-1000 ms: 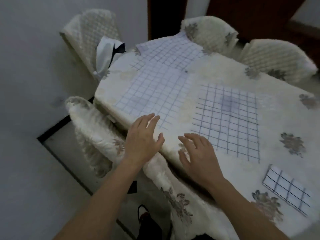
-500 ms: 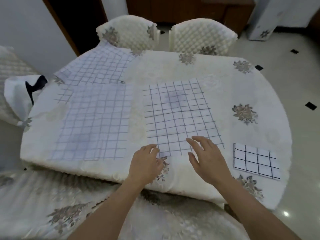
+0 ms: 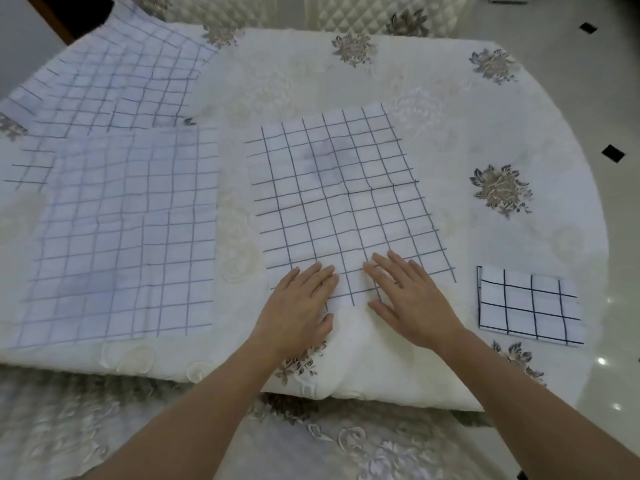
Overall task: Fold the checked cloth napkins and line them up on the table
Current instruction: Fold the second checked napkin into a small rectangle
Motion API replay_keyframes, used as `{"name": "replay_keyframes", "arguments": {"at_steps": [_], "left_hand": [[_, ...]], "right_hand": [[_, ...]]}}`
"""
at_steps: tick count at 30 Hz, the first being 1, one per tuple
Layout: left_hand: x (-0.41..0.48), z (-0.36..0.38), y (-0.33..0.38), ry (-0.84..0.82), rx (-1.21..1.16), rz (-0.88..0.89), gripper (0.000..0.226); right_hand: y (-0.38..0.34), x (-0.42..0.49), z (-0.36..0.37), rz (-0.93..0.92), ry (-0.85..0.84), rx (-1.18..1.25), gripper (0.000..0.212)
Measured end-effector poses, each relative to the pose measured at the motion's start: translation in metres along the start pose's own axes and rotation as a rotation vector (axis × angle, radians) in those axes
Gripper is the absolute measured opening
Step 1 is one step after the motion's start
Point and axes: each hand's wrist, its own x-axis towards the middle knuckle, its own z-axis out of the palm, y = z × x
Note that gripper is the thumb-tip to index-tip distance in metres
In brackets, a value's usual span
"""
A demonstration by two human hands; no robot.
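Both hands now lie flat on the near edge of a spread checked napkin (image 3: 339, 195). Half a second ago they hovered just short of it with the fingers loosely bent. The left hand (image 3: 299, 308) and right hand (image 3: 414, 299) sit side by side, a little apart, fingers straight and pointing away from the person, gripping nothing. The cloth puckers slightly between them.

Just to the right of the right hand lies a small folded napkin (image 3: 526, 306) with bolder dark lines, apart from the spread one. To the left of the left hand a paler unfolded napkin (image 3: 121, 237) lies flat, and beyond it a third napkin (image 3: 114, 77) overlaps its far edge. All rest on a cream tablecloth (image 3: 485, 116) with grey flower motifs. Quilted chair backs (image 3: 363, 12) stand past the far side, and a tiled floor (image 3: 623, 237) shows to the right.
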Motion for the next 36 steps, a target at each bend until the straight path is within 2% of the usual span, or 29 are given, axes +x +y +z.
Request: {"name": "replay_keyframes", "arguments": {"at_steps": [6,19,25,31,36], "left_hand": [[-0.002,0.009,-0.005,-0.009,0.064,0.026,0.062],[-0.001,0.016,-0.006,0.078,0.107,0.086,0.049],[0.003,0.013,-0.013,0.163,-0.03,0.072,0.04],[-0.021,0.012,-0.031,0.172,-0.177,0.13,0.033],[-0.045,0.009,-0.033,0.177,-0.232,0.146,0.034]], "right_hand": [[0.007,0.001,0.006,-0.04,-0.046,-0.05,0.065],[0.002,-0.001,0.019,-0.025,0.111,-0.093,0.057],[0.0,-0.003,0.021,-0.026,0.101,-0.079,0.069],[0.001,-0.008,0.025,-0.037,0.175,-0.037,0.051],[-0.006,-0.029,0.031,-0.075,0.258,-0.006,0.045]]}}
